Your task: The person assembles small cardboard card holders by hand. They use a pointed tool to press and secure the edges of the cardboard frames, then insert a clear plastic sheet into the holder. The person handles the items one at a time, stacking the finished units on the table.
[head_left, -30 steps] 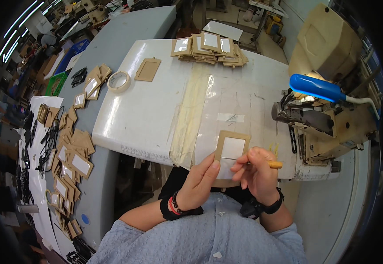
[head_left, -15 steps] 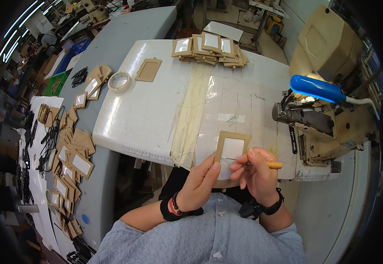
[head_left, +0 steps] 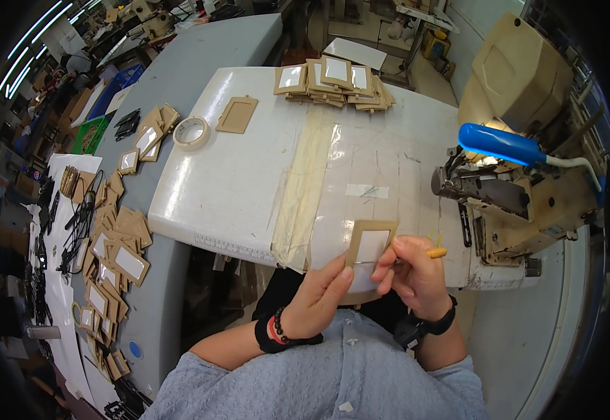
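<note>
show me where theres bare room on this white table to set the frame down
Bare white table lies between the tape roll and the taped strip, and between the strip and the sewing machine. Crowded: the frame stack at the far edge, and the near edge where both hands hold the frame.

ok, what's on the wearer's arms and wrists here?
Both hands are bare. Light blue-grey sleeves are pushed up to the elbows. The left wrist carries a black band with a red and dark bead bracelet; the right wrist carries a black watch on a black strap. No gloves or rings are visible.
</note>
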